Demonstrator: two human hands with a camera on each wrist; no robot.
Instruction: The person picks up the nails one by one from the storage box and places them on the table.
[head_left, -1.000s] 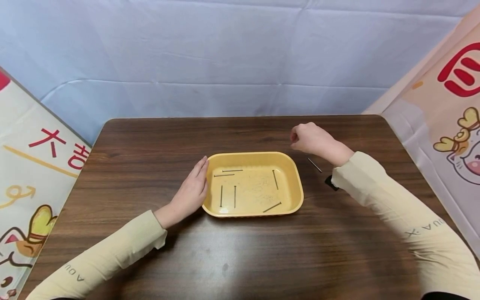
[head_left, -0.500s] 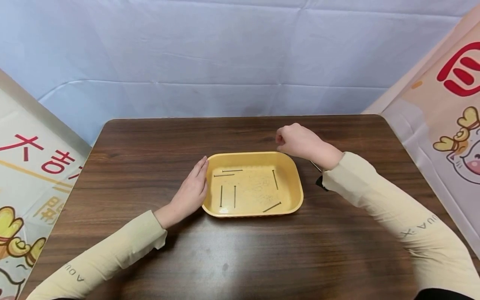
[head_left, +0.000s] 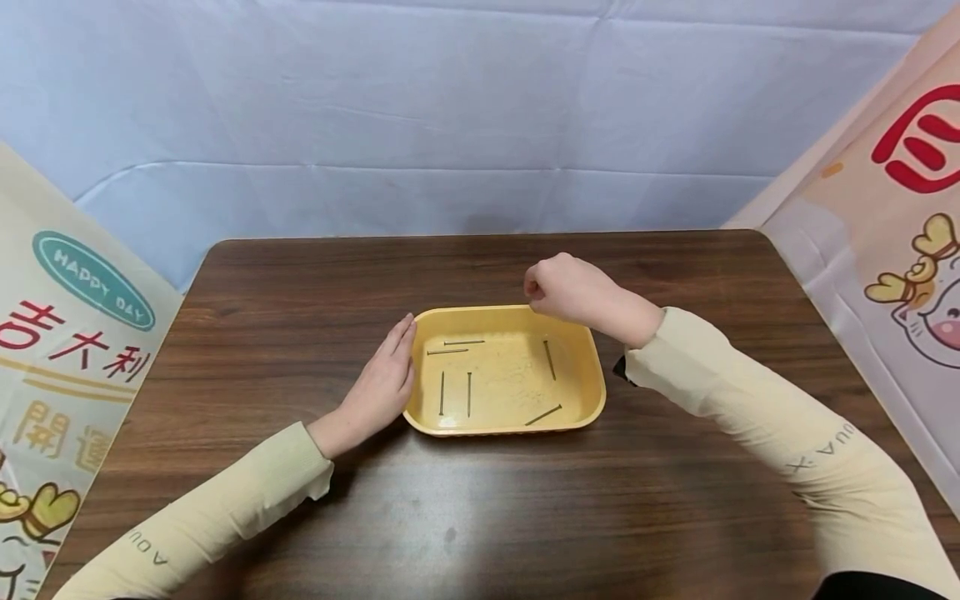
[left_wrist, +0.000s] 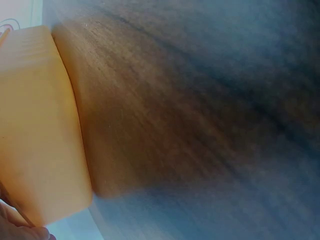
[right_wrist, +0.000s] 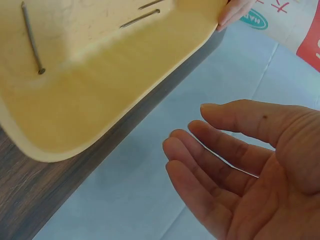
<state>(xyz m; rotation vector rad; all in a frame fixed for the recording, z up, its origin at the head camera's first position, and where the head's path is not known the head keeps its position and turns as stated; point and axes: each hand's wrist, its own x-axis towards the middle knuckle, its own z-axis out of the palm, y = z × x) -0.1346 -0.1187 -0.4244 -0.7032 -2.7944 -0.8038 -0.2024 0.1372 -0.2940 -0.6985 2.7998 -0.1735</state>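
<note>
A yellow rectangular tray (head_left: 506, 432) sits on the table with several nails inside, including one nail (head_left: 550, 360) toward its right end. My left hand (head_left: 382, 375) lies with straight fingers along the tray's left side; its fingertips (left_wrist: 30, 232) show at the tray's edge in the left wrist view. Over the tray's back right corner is my right hand (head_left: 577, 292). The right wrist view shows that hand's fingers (right_wrist: 200, 175) loosely bent and parted from the thumb, with nothing between them. A nail lying on the table right of the tray is hidden behind the right arm.
The dark wood table (head_left: 480, 517) reaches a pale cloth backdrop (head_left: 450, 200) at its far edge. Printed banners stand on both sides, the left banner (head_left: 82, 350) and the right banner (head_left: 900, 275). A small black piece (head_left: 622, 371) shows at the right cuff.
My right hand has moved left, from beyond the loose nail to over the tray's back right corner, and its arm now covers that nail. The left hand and tray have stayed put.
</note>
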